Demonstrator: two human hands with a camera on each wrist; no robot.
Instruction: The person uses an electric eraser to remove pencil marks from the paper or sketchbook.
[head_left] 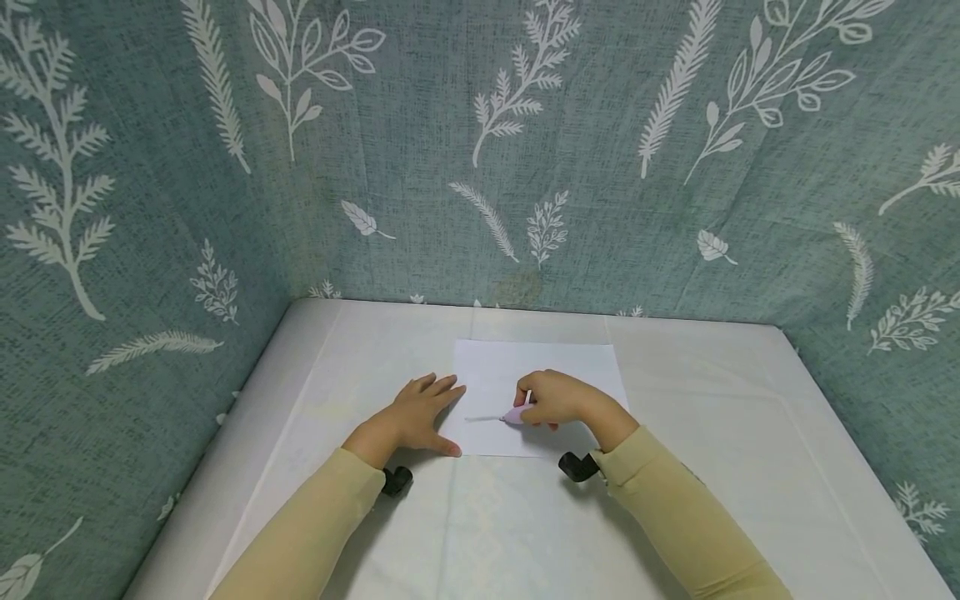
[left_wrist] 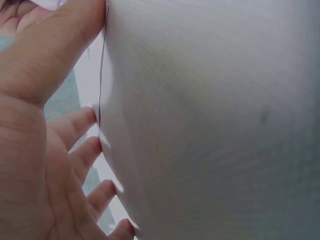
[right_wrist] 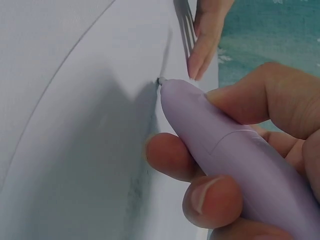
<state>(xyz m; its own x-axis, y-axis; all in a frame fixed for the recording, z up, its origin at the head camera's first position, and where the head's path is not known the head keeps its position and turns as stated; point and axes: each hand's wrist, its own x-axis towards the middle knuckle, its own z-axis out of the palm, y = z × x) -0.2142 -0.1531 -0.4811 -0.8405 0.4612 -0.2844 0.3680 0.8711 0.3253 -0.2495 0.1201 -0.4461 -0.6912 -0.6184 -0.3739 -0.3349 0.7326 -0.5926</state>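
Drawing on white paper
The right hand grips a purple pen, tip on the paper. At nine o'clock, the flat left hand presses its edge.

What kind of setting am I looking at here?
Probably a small curtained-off work booth, not a lived-in room: leaf-print cloth walls in three sides of a white-covered table, where the left hand steadies a paper sheet and the right hand holds a purple pen.
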